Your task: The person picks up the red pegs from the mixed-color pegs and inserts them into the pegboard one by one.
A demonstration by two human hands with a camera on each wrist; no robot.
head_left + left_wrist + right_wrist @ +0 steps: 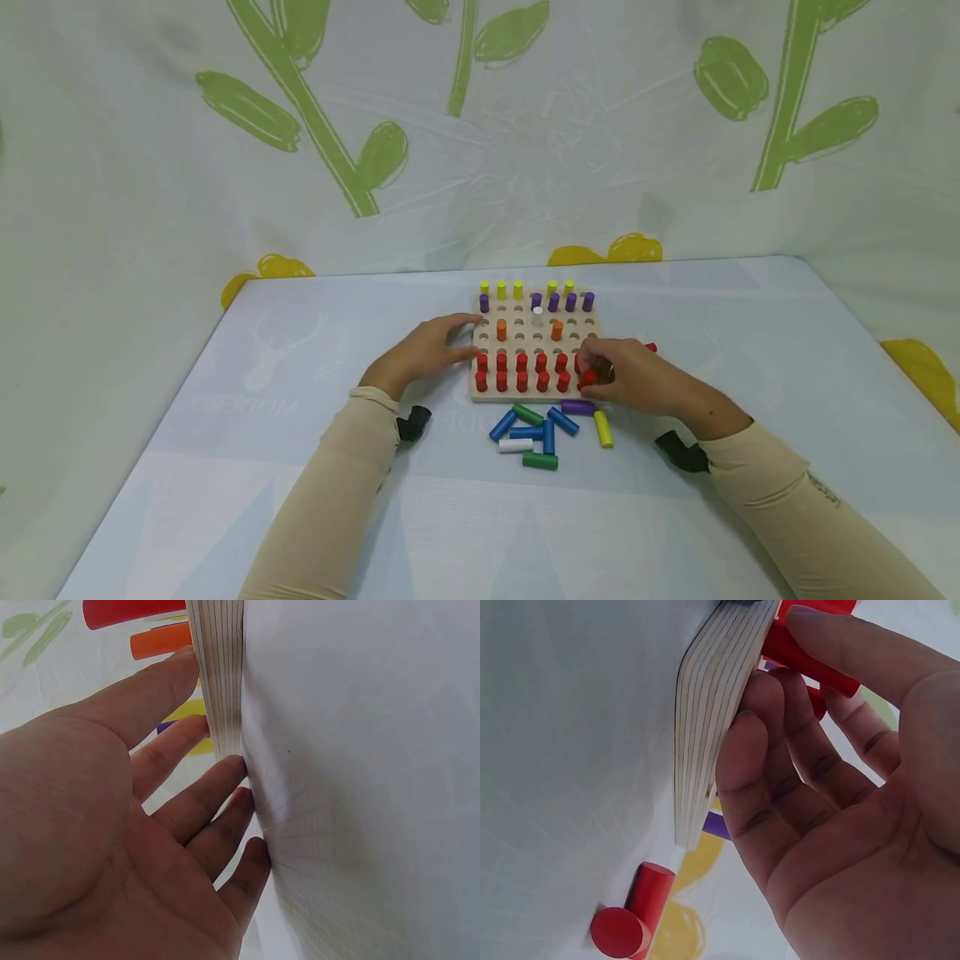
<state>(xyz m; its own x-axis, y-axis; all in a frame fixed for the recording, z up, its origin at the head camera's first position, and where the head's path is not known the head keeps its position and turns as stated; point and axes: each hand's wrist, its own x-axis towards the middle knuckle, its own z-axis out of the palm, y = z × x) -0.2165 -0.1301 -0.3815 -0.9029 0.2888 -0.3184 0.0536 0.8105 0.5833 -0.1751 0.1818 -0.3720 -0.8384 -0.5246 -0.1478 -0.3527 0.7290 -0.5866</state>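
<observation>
A wooden peg board [525, 397] lies on the table with several coloured pegs upright in its holes. Near its front right corner, my right hand [637, 375] pinches a red peg [810, 661] between thumb and fingers. That peg is tilted at the board, and whether its end is inside a hole is hidden. My left hand [423, 354] rests against the board's left edge [221, 667], fingers spread and fairly straight. Red pegs [522, 381] fill most of the two front rows. Purple pegs [553, 302], yellow pegs, orange pegs [502, 330] and a white peg [537, 316] stand farther back.
Loose blue pegs [527, 432], green pegs [540, 461], a white peg [516, 446], a purple peg [577, 407] and a yellow peg [603, 429] lie in front of the board. Two loose red pegs [651, 892] lie right of it. A patterned cloth wall [562, 167] rises behind the table.
</observation>
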